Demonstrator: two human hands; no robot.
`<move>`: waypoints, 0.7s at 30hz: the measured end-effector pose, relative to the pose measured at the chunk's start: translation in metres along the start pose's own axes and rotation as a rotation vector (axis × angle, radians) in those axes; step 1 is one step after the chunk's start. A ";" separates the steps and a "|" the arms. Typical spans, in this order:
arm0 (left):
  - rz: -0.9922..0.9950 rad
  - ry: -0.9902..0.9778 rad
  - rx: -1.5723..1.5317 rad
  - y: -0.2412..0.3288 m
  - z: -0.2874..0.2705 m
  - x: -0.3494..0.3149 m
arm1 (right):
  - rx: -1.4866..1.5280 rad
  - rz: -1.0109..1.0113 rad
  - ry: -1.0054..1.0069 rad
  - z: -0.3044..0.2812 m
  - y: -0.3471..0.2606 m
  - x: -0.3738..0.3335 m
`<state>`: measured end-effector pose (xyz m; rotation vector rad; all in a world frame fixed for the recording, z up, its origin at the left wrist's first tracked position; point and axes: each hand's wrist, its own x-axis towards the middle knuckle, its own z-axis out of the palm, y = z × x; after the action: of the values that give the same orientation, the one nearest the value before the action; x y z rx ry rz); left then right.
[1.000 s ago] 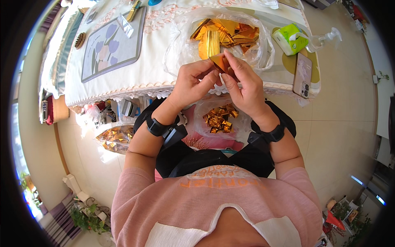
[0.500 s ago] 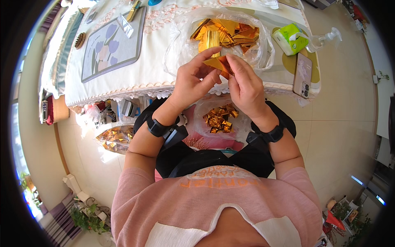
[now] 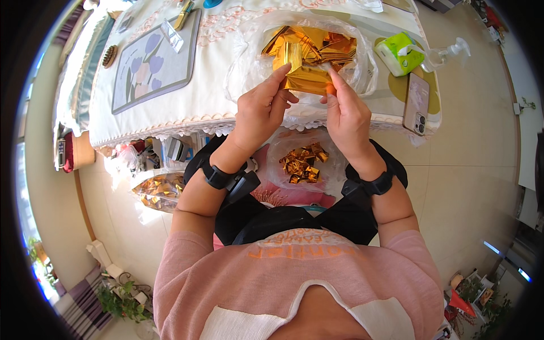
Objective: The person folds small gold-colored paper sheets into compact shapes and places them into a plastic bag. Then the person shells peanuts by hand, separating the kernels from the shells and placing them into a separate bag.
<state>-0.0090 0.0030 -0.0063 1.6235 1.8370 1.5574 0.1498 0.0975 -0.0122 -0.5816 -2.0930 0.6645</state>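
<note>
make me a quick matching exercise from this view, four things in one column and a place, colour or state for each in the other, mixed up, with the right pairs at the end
Column one
1. gold foil piece
2. phone
3. oval brush
4. tissue pack

Column two
A. left of the grey placemat
B. mainly bright green and white
C. between the fingers of the left hand and the right hand
D. at the near right corner of the table

Right pairs
1-C, 2-D, 3-A, 4-B
</note>
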 end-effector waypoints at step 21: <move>0.030 -0.121 0.241 -0.007 -0.001 -0.005 | -0.066 0.038 -0.022 0.003 0.005 -0.005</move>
<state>-0.0115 -0.0003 -0.0136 1.8112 2.0052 1.2571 0.1507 0.0979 -0.0200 -0.6546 -2.1356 0.6277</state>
